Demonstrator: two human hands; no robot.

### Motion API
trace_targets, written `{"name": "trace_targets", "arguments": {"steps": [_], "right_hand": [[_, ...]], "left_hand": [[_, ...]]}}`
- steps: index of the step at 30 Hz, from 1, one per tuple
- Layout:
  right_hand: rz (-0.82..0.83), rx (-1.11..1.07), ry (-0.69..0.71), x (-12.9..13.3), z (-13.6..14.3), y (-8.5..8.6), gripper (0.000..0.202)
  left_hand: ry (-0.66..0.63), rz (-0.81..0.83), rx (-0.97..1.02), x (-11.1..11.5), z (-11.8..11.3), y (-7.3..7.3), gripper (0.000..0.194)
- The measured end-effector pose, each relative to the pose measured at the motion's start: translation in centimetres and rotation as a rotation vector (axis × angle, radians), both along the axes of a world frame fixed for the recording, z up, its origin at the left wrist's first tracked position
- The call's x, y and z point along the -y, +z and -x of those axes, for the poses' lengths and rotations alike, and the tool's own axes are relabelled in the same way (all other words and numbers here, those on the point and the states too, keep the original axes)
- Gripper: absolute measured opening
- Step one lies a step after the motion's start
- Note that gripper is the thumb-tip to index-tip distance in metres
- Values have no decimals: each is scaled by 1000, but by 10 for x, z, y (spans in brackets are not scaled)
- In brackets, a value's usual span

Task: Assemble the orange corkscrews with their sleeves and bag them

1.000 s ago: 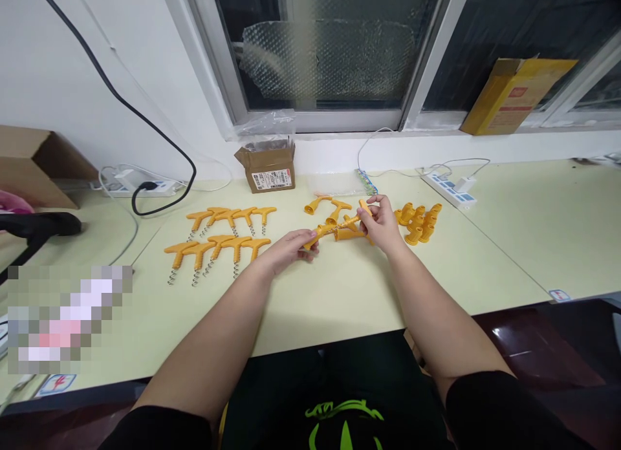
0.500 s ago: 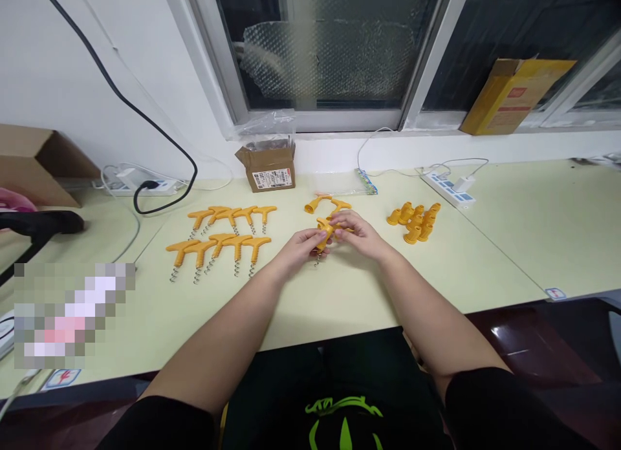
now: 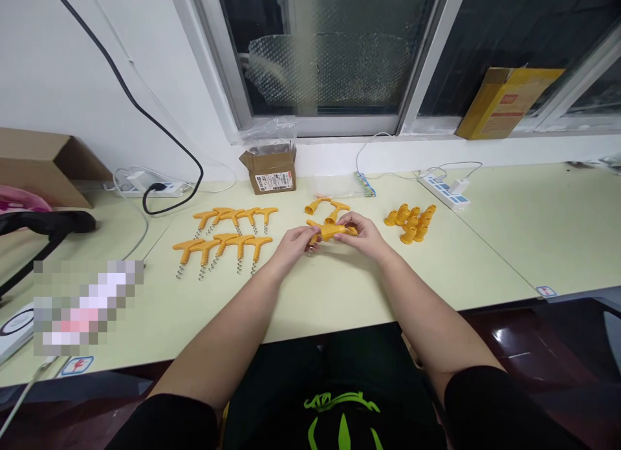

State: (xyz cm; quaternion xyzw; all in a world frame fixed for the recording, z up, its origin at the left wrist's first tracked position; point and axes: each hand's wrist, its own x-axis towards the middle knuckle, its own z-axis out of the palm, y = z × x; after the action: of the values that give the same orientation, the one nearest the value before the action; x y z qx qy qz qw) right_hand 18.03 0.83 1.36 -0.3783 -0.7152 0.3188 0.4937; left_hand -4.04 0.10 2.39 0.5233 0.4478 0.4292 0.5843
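Observation:
Between thumb and fingers of my left hand [image 3: 294, 248] is a yellow-handled corkscrew [image 3: 313, 238], its metal spiral pointing down. My right hand [image 3: 361, 235] is closed on a yellow plastic piece [image 3: 334, 231] that lies sideways against the corkscrew; fingers hide part of its shape. Just beyond my hands are two yellow pieces with flared ends, one on the left [image 3: 316, 205] and one nearer my right hand [image 3: 336, 212]. To the left, several yellow T-handled corkscrews [image 3: 235, 243] rest in two rows. Several yellow bell-shaped caps [image 3: 410, 225] stand grouped on the right.
A small open cardboard box [image 3: 272, 172] and a clear plastic bag [image 3: 334, 185] are at the back of the table [image 3: 334, 295]. Power strips stand at the left [image 3: 165, 190] and right [image 3: 444, 188]. A black cable [image 3: 121, 88] hangs down on the left.
The yellow pieces in my hands have turned: the right one now lies sideways, and the corkscrew's spiral sits slightly farther left. The camera view has shifted a little.

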Motion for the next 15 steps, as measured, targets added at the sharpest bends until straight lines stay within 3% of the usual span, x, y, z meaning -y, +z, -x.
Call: {"name": "trace_targets", "arguments": {"steps": [4,7,10,15], "right_hand": [[20,127,-276,6,-38,2,37],[-95,396,-541,14,-79,2,31],[-143,642,-741,26,-113,-1,32],[-127,901,-806,40,-132,-7,30]], "left_hand": [[107,-67,-258,16,36,12,40],[89,-134,-399,48,75,15,40],[190,-136,-595,85,113,10,41],[220,-56,-1003,132,143,5,38]]}}
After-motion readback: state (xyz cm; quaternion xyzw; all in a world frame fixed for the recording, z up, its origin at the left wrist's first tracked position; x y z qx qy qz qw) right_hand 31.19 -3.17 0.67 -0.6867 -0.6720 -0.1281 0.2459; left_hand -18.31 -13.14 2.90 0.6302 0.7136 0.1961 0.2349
